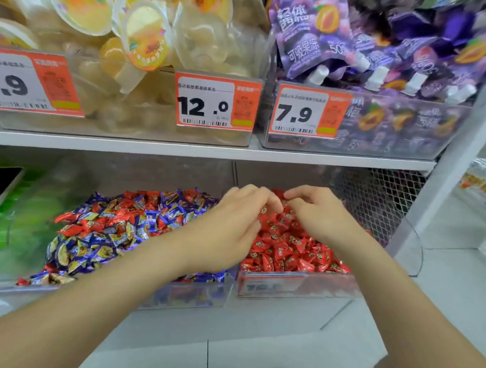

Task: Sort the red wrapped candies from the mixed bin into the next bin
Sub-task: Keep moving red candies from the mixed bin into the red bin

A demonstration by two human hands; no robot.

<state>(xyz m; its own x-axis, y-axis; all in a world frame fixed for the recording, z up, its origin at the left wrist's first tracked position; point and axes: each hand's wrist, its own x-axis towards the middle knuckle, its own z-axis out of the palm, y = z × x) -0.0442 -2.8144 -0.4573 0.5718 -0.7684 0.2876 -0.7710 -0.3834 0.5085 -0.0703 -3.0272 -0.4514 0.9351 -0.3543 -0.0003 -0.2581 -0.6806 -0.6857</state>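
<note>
**Figure.** The shelf board (181, 149) ran directly above the red bin (295, 286) and capped the room over it, so you had to reach in through the open front rather than from overhead. The mixed bin (193, 299) stood touching the red bin's left wall. That shared wall was the only edge a candy had to cross, which is probably why both your forearms lay low over the front lips. A mesh panel (378, 199) closed off the red bin's right rear, so free room lay only toward you.

Your left hand (233, 226) lay across the dividing wall, with its fingers over the rear of the red bin's pile. Your right hand (317, 215) lay over the same pile from the right, its fingertips nearly meeting those of the left. Both sets of fingers were curled down onto the wrappers. Whether either hand pinched a candy or merely rested on the heap could not be told.

The sorted red candies (289, 250) filled the red bin close to its front lip, so a careless drop could have slid over. Many unsorted red candies (89, 225) lay left of the red bin, scattered among blue candies (87, 249) in the mixed bin. On that showing, the sorting was far from done.
</note>
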